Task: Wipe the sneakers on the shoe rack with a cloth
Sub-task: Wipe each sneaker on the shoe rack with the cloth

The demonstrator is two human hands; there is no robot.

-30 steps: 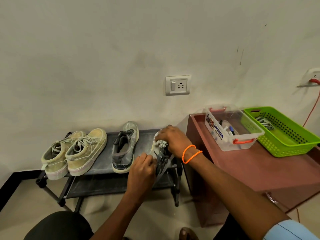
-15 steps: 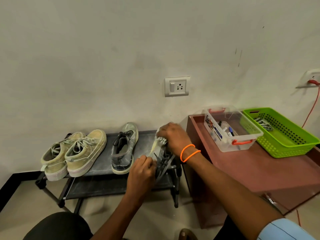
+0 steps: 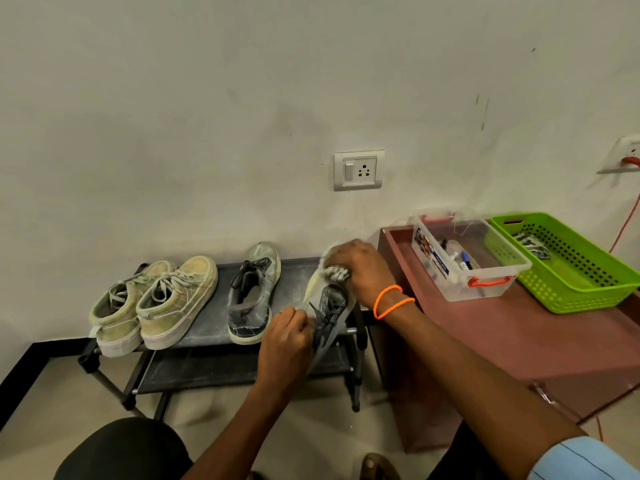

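A dark two-tier shoe rack (image 3: 207,336) stands against the wall. On its top shelf sit a pair of beige sneakers (image 3: 173,303) at the left and one grey sneaker (image 3: 252,299) in the middle. The second grey sneaker (image 3: 329,313) is tilted at the rack's right end. My left hand (image 3: 285,341) grips its heel end. My right hand (image 3: 360,268) holds a bunched white cloth (image 3: 336,271) against the shoe's toe part, which the hand mostly hides.
A low reddish-brown cabinet (image 3: 519,341) stands right of the rack. On it are a clear plastic box (image 3: 464,258) with orange handles and a green perforated basket (image 3: 568,265). A wall socket (image 3: 358,169) is above the rack. An orange cable (image 3: 627,216) hangs at far right.
My right hand with the cloth has moved slightly up and away along the grey sneaker's toe. My left hand keeps its grip on the shoe.
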